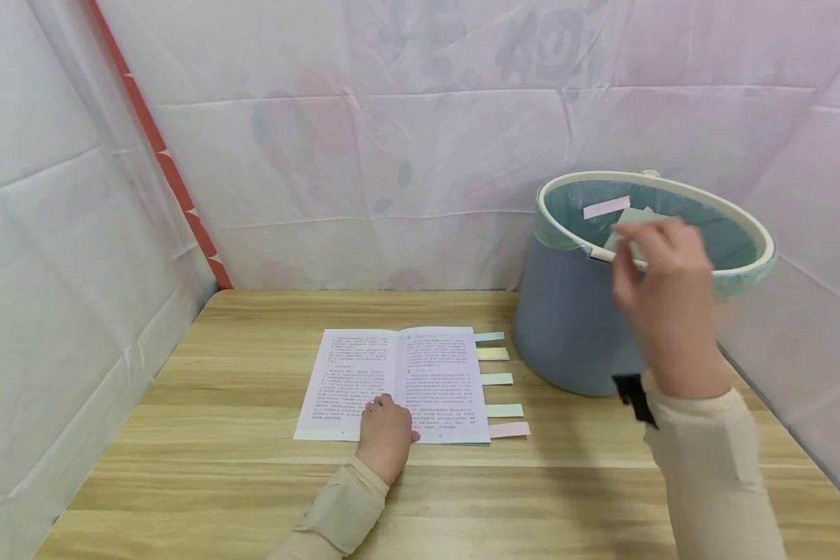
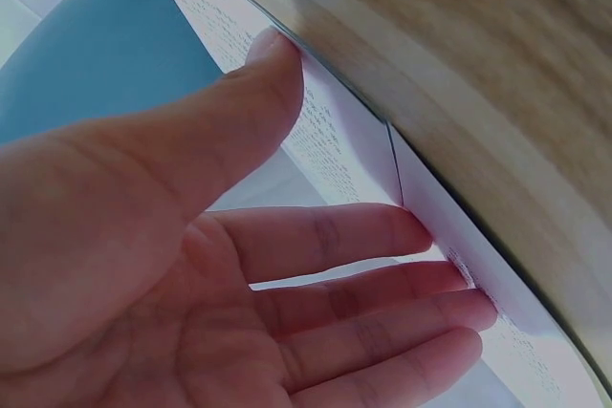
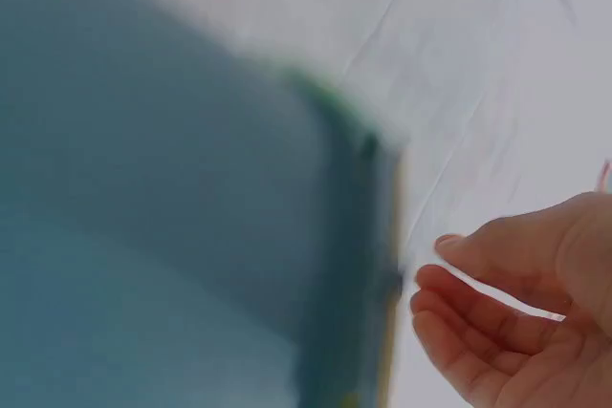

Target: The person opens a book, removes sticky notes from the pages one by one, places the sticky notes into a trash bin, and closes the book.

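An open book point(image 1: 434, 389) with printed pages lies flat on the wooden table. My left hand point(image 1: 386, 435) rests on its lower edge near the spine, fingers extended across the pages and thumb at the edge point(image 2: 277, 265). Over the near rim of a grey-blue bin point(image 1: 574, 311) is my right hand point(image 1: 665, 288). In the right wrist view this hand point(image 3: 516, 303) has bent fingers with a small gap to the thumb, and nothing shows between them. A pink paper strip point(image 1: 607, 207) and a pale green piece of paper point(image 1: 633, 218) appear inside the bin's opening.
Several coloured page tabs point(image 1: 497, 379) stick out from the book's right side. The bin has a cream rim point(image 1: 714, 204) and a green liner, and stands at the table's back right. White sheeting point(image 1: 322, 171) hangs behind and at both sides.
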